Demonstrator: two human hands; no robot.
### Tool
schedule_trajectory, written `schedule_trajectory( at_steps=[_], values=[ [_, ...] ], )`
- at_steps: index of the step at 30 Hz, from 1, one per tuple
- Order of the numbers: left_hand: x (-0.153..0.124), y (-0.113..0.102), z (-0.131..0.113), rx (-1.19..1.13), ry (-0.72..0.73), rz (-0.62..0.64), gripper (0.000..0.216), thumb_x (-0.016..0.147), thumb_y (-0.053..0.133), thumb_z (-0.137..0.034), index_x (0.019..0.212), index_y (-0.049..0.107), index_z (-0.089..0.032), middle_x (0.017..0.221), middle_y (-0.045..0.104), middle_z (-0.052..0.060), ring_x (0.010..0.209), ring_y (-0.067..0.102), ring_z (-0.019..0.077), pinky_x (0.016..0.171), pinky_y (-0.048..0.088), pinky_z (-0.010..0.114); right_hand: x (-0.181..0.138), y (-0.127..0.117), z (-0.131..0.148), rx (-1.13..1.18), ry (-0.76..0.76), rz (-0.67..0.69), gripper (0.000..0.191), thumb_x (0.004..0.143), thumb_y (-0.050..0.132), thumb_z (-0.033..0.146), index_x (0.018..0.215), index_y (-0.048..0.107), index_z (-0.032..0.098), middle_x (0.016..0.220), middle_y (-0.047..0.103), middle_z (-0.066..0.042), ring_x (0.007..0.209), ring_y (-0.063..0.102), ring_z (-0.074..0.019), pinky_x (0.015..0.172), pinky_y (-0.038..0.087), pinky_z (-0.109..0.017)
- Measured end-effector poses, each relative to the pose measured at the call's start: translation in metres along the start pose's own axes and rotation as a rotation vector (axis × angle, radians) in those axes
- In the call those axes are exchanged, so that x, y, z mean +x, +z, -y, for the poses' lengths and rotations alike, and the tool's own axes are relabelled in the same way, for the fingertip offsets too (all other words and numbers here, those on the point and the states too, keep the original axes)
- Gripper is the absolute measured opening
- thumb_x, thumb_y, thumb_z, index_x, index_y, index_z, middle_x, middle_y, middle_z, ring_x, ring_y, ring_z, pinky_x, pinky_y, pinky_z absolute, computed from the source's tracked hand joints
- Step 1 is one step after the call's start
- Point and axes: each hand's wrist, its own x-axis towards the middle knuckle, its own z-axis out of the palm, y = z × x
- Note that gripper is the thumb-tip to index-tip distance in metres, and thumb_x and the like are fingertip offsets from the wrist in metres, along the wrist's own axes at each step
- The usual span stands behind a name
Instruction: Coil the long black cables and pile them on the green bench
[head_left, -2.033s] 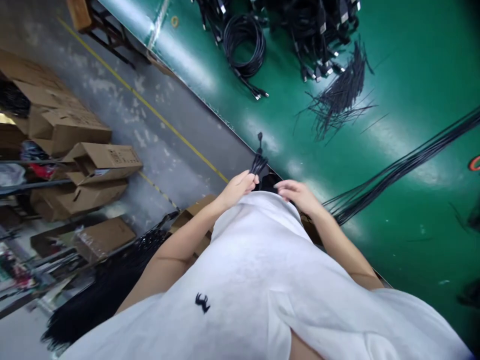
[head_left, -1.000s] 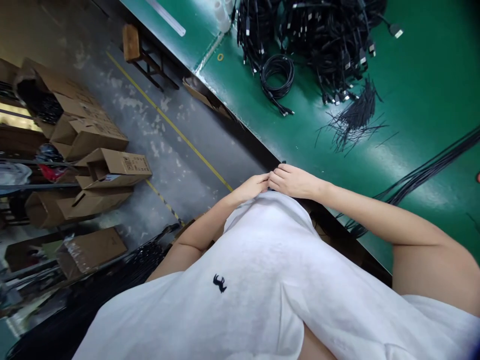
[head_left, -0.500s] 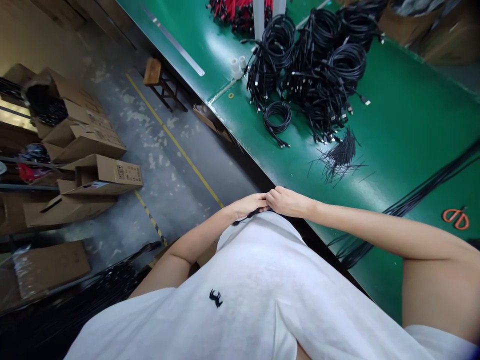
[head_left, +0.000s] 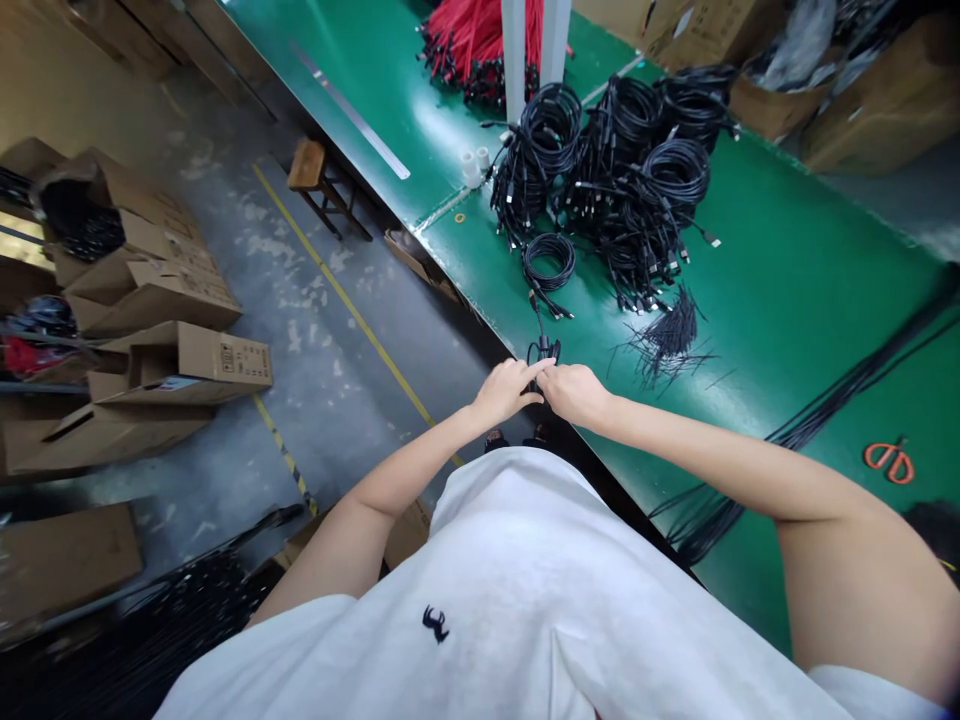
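A coiled black USB cable [head_left: 545, 348] is between my two hands at the table's front edge, one connector end pointing up toward the back. My left hand [head_left: 504, 392] grips the coil from the left, its thumb and index finger reaching around it. From the right, my right hand [head_left: 576, 396] pinches the same coil with curled fingers; what lies right under the fingertips is hidden. Just beyond is a single coiled cable [head_left: 549, 262] on the green table. To its right lies a pile of short thin black ties [head_left: 670, 330].
Behind stands a heap of coiled black cables [head_left: 622, 200], with red cables [head_left: 480, 50] beyond a grey post. Orange-handled scissors [head_left: 889, 462] and a bundle of long black cables [head_left: 817, 415] lie at right. Cardboard boxes [head_left: 180, 365] and a wooden stool [head_left: 309, 165] stand left.
Both hands have moved away from my shirt and out over the table edge, bringing the coiled cable into view. My view has tilted slightly, so the table's things appear lower.
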Motion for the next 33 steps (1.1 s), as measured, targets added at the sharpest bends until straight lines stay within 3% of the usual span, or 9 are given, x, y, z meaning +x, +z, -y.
schedule_trajectory(
  at_steps=[3, 7, 12, 17, 20, 25, 28, 30, 33],
  values=[
    [0.014, -0.004, 0.001, 0.324, 0.056, -0.147, 0.038, 0.086, 0.065, -0.038, 0.120, 0.064, -0.020, 0.114, 0.060, 0.013, 0.108, 0.051, 0.0306, 0.093, 0.039, 0.044, 0.000, 0.004, 0.001, -0.062, -0.048, -0.027, 0.035, 0.095, 0.031, 0.009, 0.113, 0.061, 0.005, 0.108, 0.066, -0.020, 0.093, 0.063, -0.0266, 0.067, 0.035, -0.034],
    [0.034, 0.020, -0.009, 0.199, -0.097, -0.195, 0.011, 0.091, 0.054, -0.024, 0.090, 0.062, -0.017, 0.103, 0.060, 0.012, 0.099, 0.054, 0.0254, 0.090, 0.042, 0.041, 0.009, 0.005, -0.004, -0.144, -0.042, -0.064, 0.036, 0.093, 0.028, 0.004, 0.105, 0.062, 0.005, 0.097, 0.064, -0.019, 0.087, 0.059, -0.0266, 0.063, 0.028, -0.035],
    [0.016, 0.046, -0.020, -0.333, -0.220, -0.212, 0.029, 0.085, 0.067, -0.025, 0.111, 0.056, -0.017, 0.106, 0.062, 0.007, 0.095, 0.060, 0.0197, 0.086, 0.049, 0.035, 0.012, 0.005, -0.021, -0.168, 0.010, -0.119, 0.029, 0.090, 0.036, 0.005, 0.101, 0.064, 0.004, 0.092, 0.062, -0.019, 0.082, 0.055, -0.0263, 0.062, 0.025, -0.035],
    [0.005, 0.003, -0.006, -0.024, -0.007, -0.278, 0.052, 0.083, 0.071, -0.032, 0.131, 0.055, -0.017, 0.139, 0.056, 0.017, 0.137, 0.045, 0.0325, 0.115, 0.032, 0.047, 0.004, 0.006, -0.022, -0.188, -0.132, -0.237, 0.033, 0.094, 0.032, 0.006, 0.098, 0.065, 0.006, 0.087, 0.062, -0.016, 0.076, 0.050, -0.0234, 0.062, 0.023, -0.035],
    [0.028, -0.005, -0.004, 0.063, -0.107, -0.057, 0.028, 0.082, 0.067, -0.025, 0.109, 0.068, -0.016, 0.115, 0.069, 0.018, 0.127, 0.055, 0.0353, 0.112, 0.034, 0.048, 0.006, 0.006, -0.020, -0.227, -0.213, -0.243, 0.037, 0.094, 0.029, 0.005, 0.097, 0.066, 0.006, 0.086, 0.061, -0.016, 0.075, 0.049, -0.0236, 0.062, 0.022, -0.035],
    [0.040, 0.045, -0.034, -0.035, -0.338, -0.085, 0.030, 0.093, 0.050, -0.027, 0.117, 0.061, -0.011, 0.108, 0.069, 0.020, 0.112, 0.064, 0.0345, 0.098, 0.046, 0.048, 0.017, 0.013, -0.038, -0.225, -0.073, -0.186, 0.025, 0.089, 0.042, 0.006, 0.094, 0.066, 0.006, 0.086, 0.061, -0.017, 0.077, 0.052, -0.0243, 0.061, 0.022, -0.035],
    [0.017, 0.066, -0.053, -0.242, -0.148, 0.019, 0.058, 0.082, 0.070, -0.034, 0.132, 0.052, -0.009, 0.131, 0.061, 0.022, 0.126, 0.056, 0.0335, 0.105, 0.045, 0.046, 0.014, 0.024, -0.049, -0.238, -0.049, -0.131, 0.023, 0.088, 0.045, 0.006, 0.095, 0.066, 0.005, 0.088, 0.062, -0.017, 0.078, 0.052, -0.0243, 0.061, 0.022, -0.034],
    [0.001, 0.060, -0.057, -0.305, 0.039, 0.150, 0.044, 0.084, 0.068, -0.030, 0.124, 0.060, -0.014, 0.134, 0.061, 0.017, 0.128, 0.057, 0.0284, 0.108, 0.044, 0.041, 0.006, 0.030, -0.052, -0.238, -0.082, -0.126, 0.026, 0.089, 0.041, 0.004, 0.094, 0.066, 0.006, 0.087, 0.062, -0.016, 0.077, 0.052, -0.0236, 0.061, 0.021, -0.034],
    [-0.005, 0.032, -0.047, -0.183, 0.046, -0.019, 0.032, 0.089, 0.061, -0.026, 0.120, 0.063, -0.018, 0.137, 0.060, 0.015, 0.134, 0.051, 0.0270, 0.116, 0.035, 0.043, -0.007, 0.035, -0.048, -0.224, -0.176, -0.200, 0.030, 0.093, 0.036, 0.006, 0.094, 0.065, 0.008, 0.085, 0.062, -0.014, 0.075, 0.050, -0.0225, 0.062, 0.021, -0.035]
  ],
)
